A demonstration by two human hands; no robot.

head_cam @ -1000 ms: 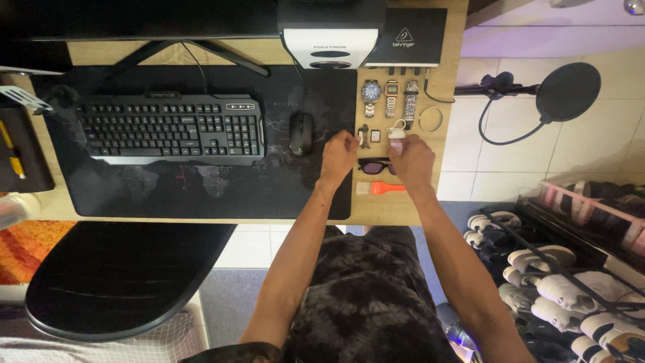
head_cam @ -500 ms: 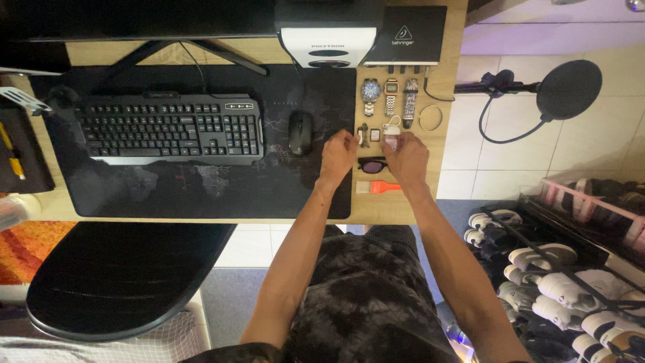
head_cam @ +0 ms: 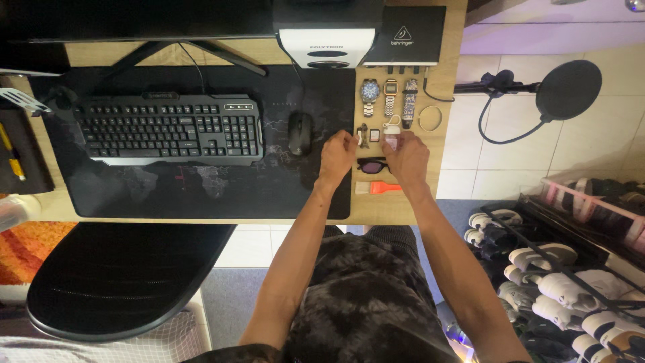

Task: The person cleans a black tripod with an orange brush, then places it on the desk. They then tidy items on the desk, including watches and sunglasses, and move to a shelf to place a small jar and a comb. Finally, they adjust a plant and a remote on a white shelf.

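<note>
Both my hands are out over the right end of the wooden desk point(head_cam: 403, 214), right where the little things are laid out in rows. My right hand point(head_cam: 406, 156) is curled, fingertips pinched on a small pale object point(head_cam: 391, 140); it's too small for me to say what it is, only that it's whitish and sits at my fingertips just below the white tag-like piece point(head_cam: 392, 124). My left hand point(head_cam: 338, 153) hovers at the edge of the black desk mat point(head_cam: 201, 181), fingers bent and drawn together, and I can't tell whether they hold anything. Its fingertips are just beside a small dark metal piece point(head_cam: 363, 135) and a little dark square item point(head_cam: 375, 135).

Between my two wrists lie dark-lensed sunglasses point(head_cam: 371, 165), partly under my hands, and nearer to me an orange-handled small brush point(head_cam: 377, 188) lies flat on the wood. Farther away in a neat row: a round-faced wristwatch point(head_cam: 370, 94), a square gold-toned digital watch point(head_cam: 390, 93) and a patterned dark band point(head_cam: 409, 101), with a thin ring-shaped bangle point(head_cam: 430, 118) off to the right.

To my left, a black computer mouse point(head_cam: 299, 132) sits on the mat near my left hand, and the black keyboard point(head_cam: 169, 128) lies well beyond it. At the back stand a white-fronted speaker point(head_cam: 327, 46) and a flat black audio box point(head_cam: 411, 35)
</note>
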